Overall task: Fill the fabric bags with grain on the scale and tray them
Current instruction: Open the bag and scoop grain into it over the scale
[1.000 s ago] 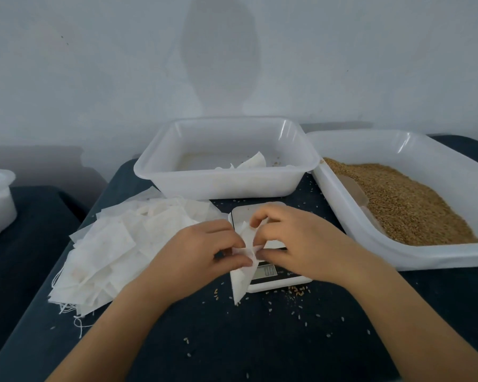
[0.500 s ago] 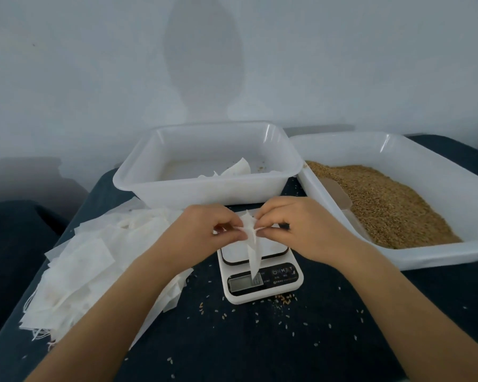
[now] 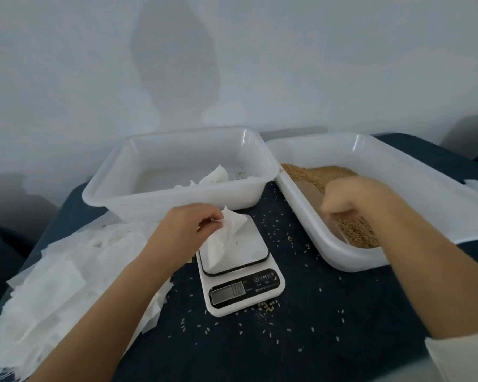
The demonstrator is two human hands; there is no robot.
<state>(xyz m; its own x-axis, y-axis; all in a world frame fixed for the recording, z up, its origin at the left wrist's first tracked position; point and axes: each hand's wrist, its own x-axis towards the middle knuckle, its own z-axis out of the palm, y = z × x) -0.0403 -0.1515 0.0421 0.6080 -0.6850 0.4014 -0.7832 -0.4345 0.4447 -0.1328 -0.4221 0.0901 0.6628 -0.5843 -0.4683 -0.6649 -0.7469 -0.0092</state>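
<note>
Pinching the top edge of an empty fabric bag [image 3: 226, 238] between thumb and fingertips, left hand [image 3: 188, 232] keeping its mouth lifted over the scale [image 3: 240, 274], bottom of the bag resting on the platform. Held that way, presumably, so the opening faces up and grain can drop straight in while the display reads the weight. Over on the right, right hand [image 3: 353, 199] down in the grain tray [image 3: 398, 161], curled closed on something clear, likely a scoop [image 3: 338, 230], blurred, hard to say more. Grain [image 3: 315, 175] heaped toward the near corner, handy to the scale. Behind the scale, the white collecting tray [image 3: 177, 199] with a filled bag or two [image 3: 213, 177] lying inside, close enough for a short drop-off. Stack of flat spare bags [image 3: 66, 277] on the left, right under the left forearm, ready for the next pick. Loose kernels [image 3: 268, 306] scattered on the dark cloth around the scale. Early in the job, judging by that tall stack.
</note>
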